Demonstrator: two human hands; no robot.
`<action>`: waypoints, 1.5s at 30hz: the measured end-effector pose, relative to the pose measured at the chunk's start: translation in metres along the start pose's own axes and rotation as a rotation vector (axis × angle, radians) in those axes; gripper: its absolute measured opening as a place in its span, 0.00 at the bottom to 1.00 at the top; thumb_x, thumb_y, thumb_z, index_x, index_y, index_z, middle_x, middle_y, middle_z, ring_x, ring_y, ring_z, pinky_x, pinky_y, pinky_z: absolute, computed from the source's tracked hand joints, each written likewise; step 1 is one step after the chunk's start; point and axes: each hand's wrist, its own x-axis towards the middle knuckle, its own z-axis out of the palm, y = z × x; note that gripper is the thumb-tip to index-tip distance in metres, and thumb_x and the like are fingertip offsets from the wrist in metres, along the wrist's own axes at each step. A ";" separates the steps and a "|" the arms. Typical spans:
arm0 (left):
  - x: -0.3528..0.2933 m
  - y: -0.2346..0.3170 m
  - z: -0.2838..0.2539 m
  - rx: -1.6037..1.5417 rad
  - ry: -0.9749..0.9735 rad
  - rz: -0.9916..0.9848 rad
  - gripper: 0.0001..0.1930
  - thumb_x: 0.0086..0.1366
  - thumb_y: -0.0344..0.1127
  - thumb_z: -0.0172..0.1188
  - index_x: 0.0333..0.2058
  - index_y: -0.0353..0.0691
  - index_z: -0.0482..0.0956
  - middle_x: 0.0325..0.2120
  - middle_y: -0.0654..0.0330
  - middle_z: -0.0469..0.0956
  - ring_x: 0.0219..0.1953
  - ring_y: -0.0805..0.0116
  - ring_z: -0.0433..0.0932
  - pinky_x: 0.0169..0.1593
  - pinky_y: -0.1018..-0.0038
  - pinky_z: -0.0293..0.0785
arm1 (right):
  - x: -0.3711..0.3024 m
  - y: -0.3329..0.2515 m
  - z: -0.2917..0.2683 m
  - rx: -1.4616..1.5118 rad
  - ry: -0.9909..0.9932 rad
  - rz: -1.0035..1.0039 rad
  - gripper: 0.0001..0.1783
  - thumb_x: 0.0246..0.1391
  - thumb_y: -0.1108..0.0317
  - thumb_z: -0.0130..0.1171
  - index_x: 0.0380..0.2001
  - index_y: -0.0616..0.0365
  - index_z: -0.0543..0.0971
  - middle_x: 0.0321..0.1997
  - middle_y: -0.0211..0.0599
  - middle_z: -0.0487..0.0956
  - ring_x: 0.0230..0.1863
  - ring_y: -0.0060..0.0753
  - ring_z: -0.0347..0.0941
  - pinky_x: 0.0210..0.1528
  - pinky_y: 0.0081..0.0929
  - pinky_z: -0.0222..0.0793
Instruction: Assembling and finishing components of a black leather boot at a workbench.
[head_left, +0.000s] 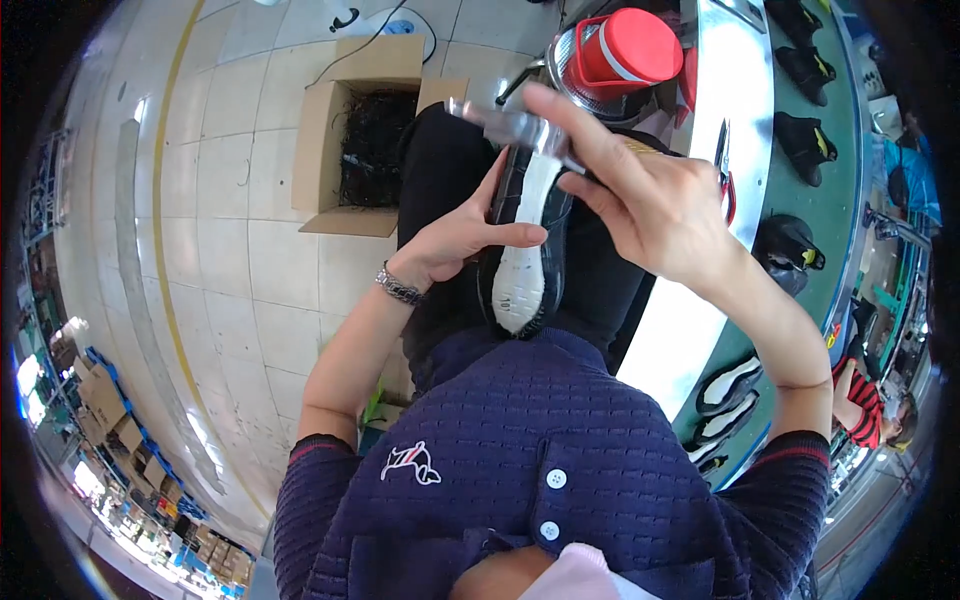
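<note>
A black shoe upper [555, 265] with a white insole [520, 270] lies sole side up across my thighs, one end towards my waist. My left hand [465, 235] is closed round its left side, thumb pressed on the white insole. Over the far end of the shoe, my right hand [650, 190] grips a shiny metal hand tool [510, 125], its index finger stretched along it. The tool is smeared by motion, so its exact kind is unclear; it covers the far end of the shoe.
An open cardboard box [318, 150] with black scraps stands on the floor ahead-left. A red lidded container [635, 50] sits ahead-right. To my right, a metal ledge [690, 310] borders a green conveyor [745, 200] carrying several black shoes. Another person [868, 405] is at far right.
</note>
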 end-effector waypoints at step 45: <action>-0.004 -0.020 0.067 0.150 0.285 0.332 0.20 0.55 0.43 0.70 0.39 0.40 0.72 0.31 0.69 0.73 0.32 0.82 0.71 0.38 0.82 0.69 | -0.096 -0.034 -0.011 0.868 -0.840 0.654 0.31 0.64 0.50 0.49 0.15 0.62 0.77 0.11 0.40 0.72 0.12 0.33 0.69 0.18 0.28 0.63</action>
